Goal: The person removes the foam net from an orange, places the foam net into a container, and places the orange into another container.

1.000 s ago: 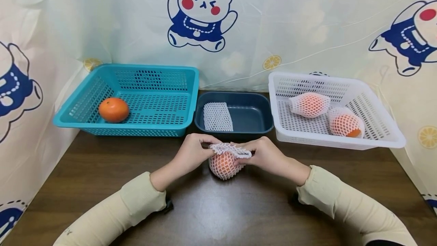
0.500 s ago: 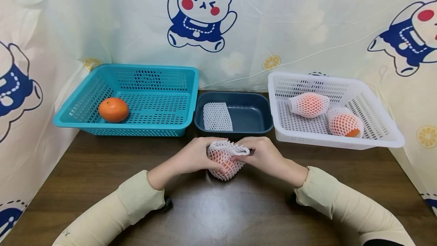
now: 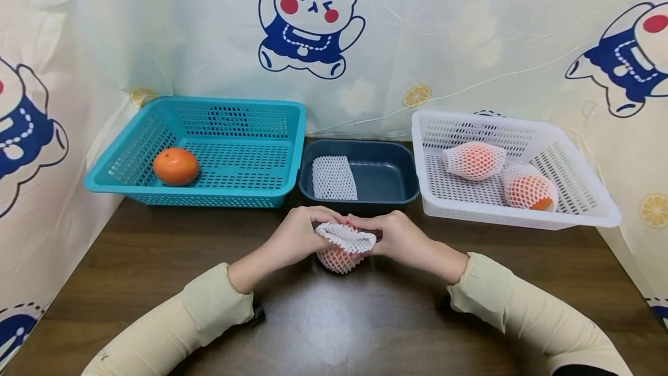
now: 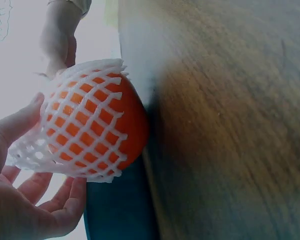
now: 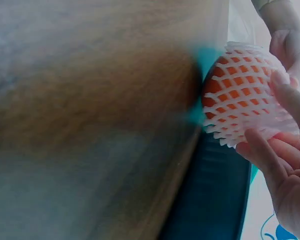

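On the table before the dark tray, a round orange fruit (image 4: 135, 120) sits in a white foam net sleeve (image 3: 344, 237). Its lower end pokes bare out of the net in the left wrist view. My left hand (image 3: 297, 237) grips the net's gathered upper part from the left, thumb on the near side and fingers behind. From the right, my right hand (image 3: 404, 239) pinches the opposite side of the same net. Between the hands the net's mouth is spread into an oval loop. Some fingertips are hidden behind the net in the head view.
A teal basket (image 3: 235, 195) at back left holds one bare orange fruit (image 3: 176, 166). In the dark blue tray (image 3: 383, 181) lies a flat foam net (image 3: 334, 179). The white basket (image 3: 501, 216) at back right holds two netted fruits (image 3: 475, 160). A printed curtain hangs behind.
My left thumb has moved from the fruit's side up to the net's rim. The net's mouth now stands wider and tilts toward the camera. Baskets and tray have not moved.
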The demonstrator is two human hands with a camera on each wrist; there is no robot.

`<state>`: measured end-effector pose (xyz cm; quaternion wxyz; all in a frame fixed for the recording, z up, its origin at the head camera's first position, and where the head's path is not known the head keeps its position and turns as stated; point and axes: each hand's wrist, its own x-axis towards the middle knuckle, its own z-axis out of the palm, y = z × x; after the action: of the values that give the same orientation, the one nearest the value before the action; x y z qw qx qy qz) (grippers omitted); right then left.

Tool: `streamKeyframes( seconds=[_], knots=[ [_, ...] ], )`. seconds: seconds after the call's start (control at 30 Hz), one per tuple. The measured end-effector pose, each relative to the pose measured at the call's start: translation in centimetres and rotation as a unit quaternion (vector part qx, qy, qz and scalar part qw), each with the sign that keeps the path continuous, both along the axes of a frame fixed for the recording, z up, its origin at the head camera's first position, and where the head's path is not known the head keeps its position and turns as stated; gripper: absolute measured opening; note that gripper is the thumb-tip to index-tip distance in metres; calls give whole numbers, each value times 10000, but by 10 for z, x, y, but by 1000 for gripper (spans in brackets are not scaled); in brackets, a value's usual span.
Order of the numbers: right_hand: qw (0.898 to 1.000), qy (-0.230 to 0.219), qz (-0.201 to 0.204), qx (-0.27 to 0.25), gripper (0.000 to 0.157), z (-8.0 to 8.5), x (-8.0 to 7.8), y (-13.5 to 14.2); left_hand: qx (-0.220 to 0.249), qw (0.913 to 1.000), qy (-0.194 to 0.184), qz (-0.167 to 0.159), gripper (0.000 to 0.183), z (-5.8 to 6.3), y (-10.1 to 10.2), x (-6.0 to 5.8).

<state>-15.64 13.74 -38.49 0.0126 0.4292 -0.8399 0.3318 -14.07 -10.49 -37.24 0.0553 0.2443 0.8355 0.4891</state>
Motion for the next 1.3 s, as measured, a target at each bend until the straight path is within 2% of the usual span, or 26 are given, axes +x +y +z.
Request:
streamKeyframes(
  seconds=[0.13,0.33,0.57,0.67,0.77,0.97,1.03,1.13,1.3],
  knots=[
    [9993,351,50,-105,47,4,0,-1,-179,9996,143,176,28,3,1,3],
    [9959,816,90,-368,28,10,-1,-3,-254,9983,88,525,28,5,4,5],
    [9936,931,35,-646,23,11,-1,-6,-255,9961,315,783,34,7,3,5],
    [9951,679,-20,-716,23,11,1,-8,-159,9955,412,843,36,6,2,5],
    [9973,207,-58,-706,25,12,2,-11,-16,9952,437,877,36,6,1,4],
    [9962,-444,-400,-641,20,13,0,-14,-5,9961,246,851,26,6,-2,2],
    [9925,-759,-532,-793,18,12,-2,-13,-96,9971,82,757,40,6,-3,2],
    [9816,-1349,-767,-1117,18,10,-4,-12,-260,9983,-178,487,67,5,-4,2],
    [9616,-2015,-994,-1577,20,10,-4,-13,-462,9980,-423,13,84,0,-5,4]
  ],
)
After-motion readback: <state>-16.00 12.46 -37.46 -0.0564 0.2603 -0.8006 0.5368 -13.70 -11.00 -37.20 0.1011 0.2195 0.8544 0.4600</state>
